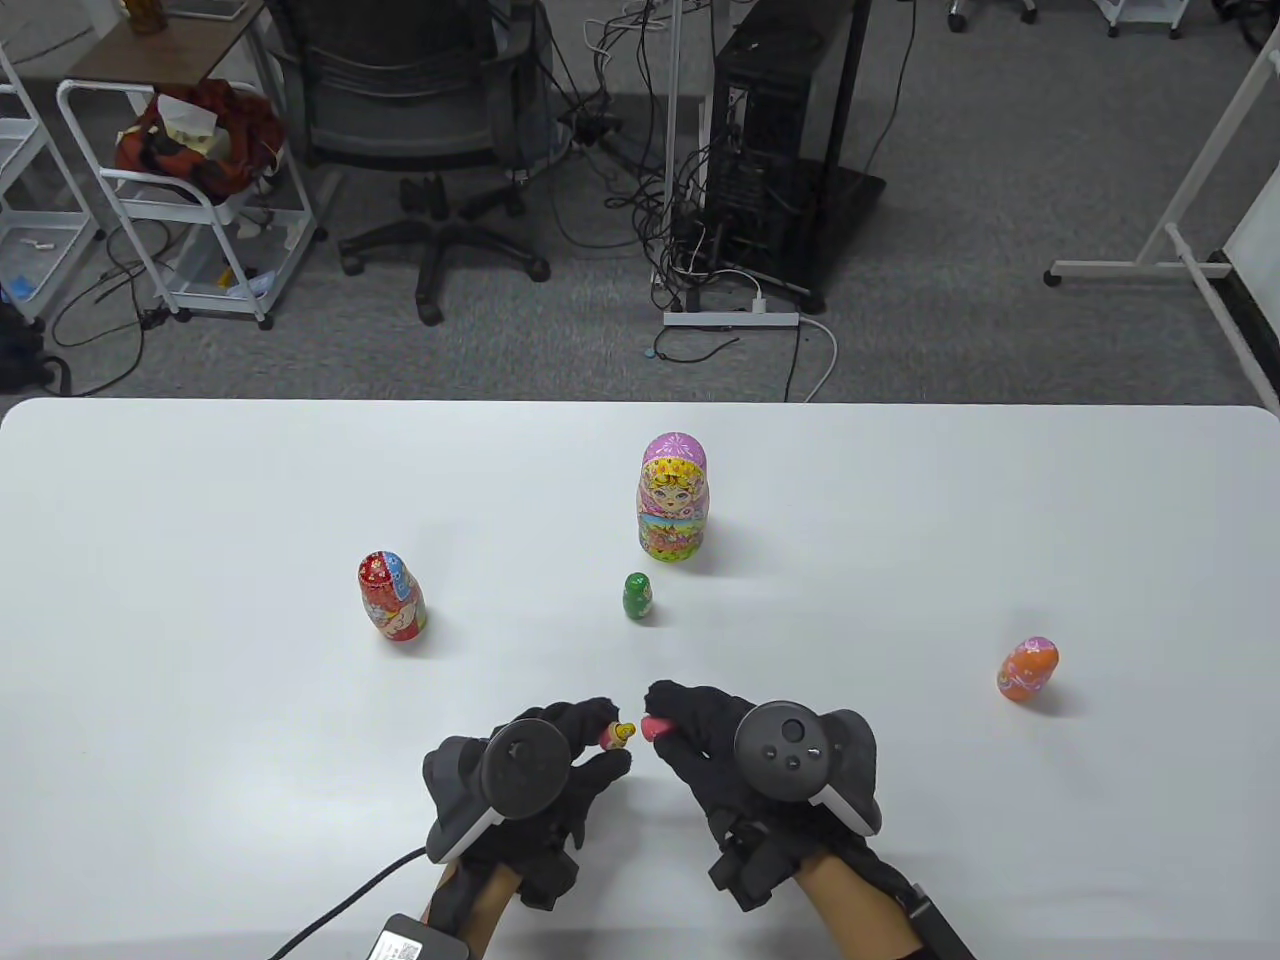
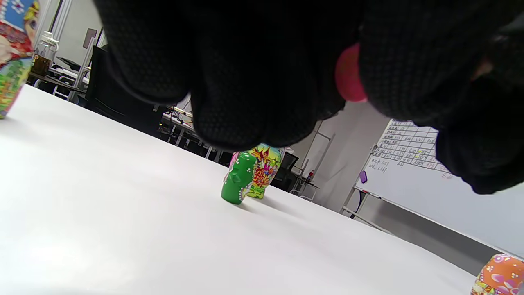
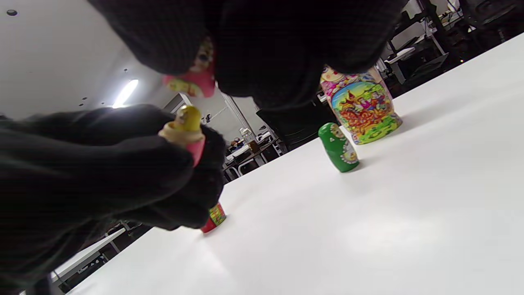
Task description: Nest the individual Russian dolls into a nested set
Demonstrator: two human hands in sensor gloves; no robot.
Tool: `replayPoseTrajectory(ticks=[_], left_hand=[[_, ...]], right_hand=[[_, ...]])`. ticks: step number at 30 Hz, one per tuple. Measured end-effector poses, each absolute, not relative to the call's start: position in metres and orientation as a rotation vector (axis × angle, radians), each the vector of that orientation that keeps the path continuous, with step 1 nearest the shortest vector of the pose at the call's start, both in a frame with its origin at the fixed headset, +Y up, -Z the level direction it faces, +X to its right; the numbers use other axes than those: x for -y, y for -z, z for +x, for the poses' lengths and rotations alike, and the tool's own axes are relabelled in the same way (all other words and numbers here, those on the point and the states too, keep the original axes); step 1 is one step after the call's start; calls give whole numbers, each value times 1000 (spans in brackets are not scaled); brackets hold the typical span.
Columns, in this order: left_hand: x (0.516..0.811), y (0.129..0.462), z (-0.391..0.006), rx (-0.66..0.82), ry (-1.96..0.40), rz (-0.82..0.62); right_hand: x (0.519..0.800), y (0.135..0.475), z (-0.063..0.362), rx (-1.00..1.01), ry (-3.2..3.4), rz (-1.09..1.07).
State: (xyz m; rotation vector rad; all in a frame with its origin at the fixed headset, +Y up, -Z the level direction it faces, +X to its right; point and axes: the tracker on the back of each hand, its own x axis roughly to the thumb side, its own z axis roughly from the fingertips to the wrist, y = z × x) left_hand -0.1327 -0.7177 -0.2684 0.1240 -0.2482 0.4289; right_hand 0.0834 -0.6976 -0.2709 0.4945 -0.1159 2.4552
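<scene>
My left hand (image 1: 600, 740) pinches the pink lower half of a small doll (image 1: 612, 737) with a tiny yellow doll (image 1: 624, 734) seated in it; the yellow doll also shows in the right wrist view (image 3: 186, 121). My right hand (image 1: 665, 722) pinches the pink top half (image 1: 657, 727) just right of it, apart by a small gap; the top half also shows in the left wrist view (image 2: 348, 76) and the right wrist view (image 3: 192, 80). On the table stand a large pink-yellow doll (image 1: 674, 498), a small green doll (image 1: 638, 596), a red-blue doll (image 1: 391, 597) and an orange doll (image 1: 1027, 670).
The white table (image 1: 200, 480) spreads wide around the hands. A cable (image 1: 340, 905) runs from my left wrist to the near edge. Beyond the far edge are an office chair (image 1: 420, 120), a cart (image 1: 190, 190) and a computer tower (image 1: 770, 150).
</scene>
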Motion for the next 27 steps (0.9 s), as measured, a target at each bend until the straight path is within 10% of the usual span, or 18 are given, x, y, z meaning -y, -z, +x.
replayPoseTrajectory(ticks=[27], left_hand=[[713,258,-119,307,-319,234]], right_hand=[[709,274,78,5,-2372,482]])
